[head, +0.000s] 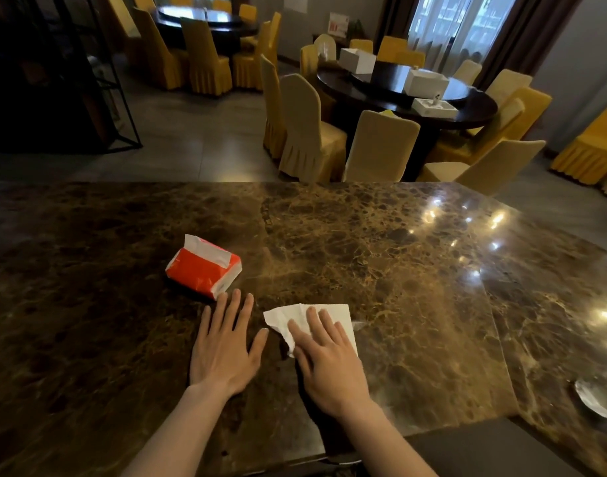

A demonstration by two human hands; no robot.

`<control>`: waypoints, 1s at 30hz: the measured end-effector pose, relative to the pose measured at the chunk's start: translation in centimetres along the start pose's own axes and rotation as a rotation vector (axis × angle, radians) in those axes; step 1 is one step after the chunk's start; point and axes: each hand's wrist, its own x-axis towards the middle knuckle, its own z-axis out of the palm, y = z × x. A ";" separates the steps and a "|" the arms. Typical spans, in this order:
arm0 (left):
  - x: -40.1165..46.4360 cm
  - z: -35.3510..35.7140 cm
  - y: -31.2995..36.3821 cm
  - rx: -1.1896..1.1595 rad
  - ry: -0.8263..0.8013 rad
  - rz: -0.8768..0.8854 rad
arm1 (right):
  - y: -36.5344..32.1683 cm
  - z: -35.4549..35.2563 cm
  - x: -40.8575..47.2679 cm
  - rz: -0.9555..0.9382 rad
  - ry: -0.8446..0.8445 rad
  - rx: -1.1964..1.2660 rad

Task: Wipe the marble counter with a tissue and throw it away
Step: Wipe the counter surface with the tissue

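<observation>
A brown marble counter (381, 242) fills the lower half of the view. A white tissue (288, 316) lies flat on it near the front, and my right hand (326, 359) presses down on the tissue with its fingers spread. My left hand (224, 346) rests flat on the bare marble just left of the tissue, fingers apart and holding nothing. An orange and white tissue pack (204, 266), with a sheet sticking out of its top, sits on the counter just beyond my left hand.
A glass dish (598, 399) sits at the counter's right edge. Beyond the counter stand round dark dining tables (391, 94) ringed by yellow-covered chairs (305, 132), with white boxes (425, 82) on top. A dark metal rack (116, 98) stands at the far left.
</observation>
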 end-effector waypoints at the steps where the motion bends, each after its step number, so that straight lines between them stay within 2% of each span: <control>1: 0.0 0.0 0.0 -0.001 0.003 0.002 | 0.5 0.0 -0.2 0.025 -0.007 -0.023; 5: -0.1 0.0 0.1 -0.011 0.011 0.003 | 3.9 -1.4 0.0 0.233 -0.026 -0.071; 9: -0.5 -0.3 0.2 -0.012 0.015 0.004 | 4.3 -2.2 0.8 0.355 -0.043 0.035; 12: -0.4 -0.3 0.3 -0.007 0.019 0.000 | 2.5 -1.4 0.8 0.279 0.001 0.087; 17: -0.2 0.1 0.3 0.012 0.018 -0.003 | 0.0 -0.8 -0.1 -0.002 0.066 0.135; 19: -0.2 0.1 0.2 0.000 0.024 0.001 | 0.0 -2.1 -0.1 -0.010 0.143 0.125; 20: -0.1 0.2 0.1 -0.004 0.026 0.005 | 0.3 -2.9 0.1 0.050 0.195 0.146; 22: -0.2 0.3 0.0 -0.002 0.028 0.010 | 1.3 -4.5 0.9 0.312 0.319 0.352; 25: -0.1 0.5 0.0 -0.014 0.039 0.002 | 3.1 -6.7 2.7 0.742 0.447 0.955; 27: -0.1 0.6 -0.1 -0.019 0.038 0.003 | 4.3 -7.3 3.4 0.886 0.430 1.226; 29: -0.1 0.7 -0.1 -0.013 0.042 0.000 | 5.2 -7.3 3.3 0.924 0.427 1.185; 30: -0.1 0.7 -0.2 -0.011 0.044 0.000 | 5.7 -7.1 2.9 0.908 0.442 1.017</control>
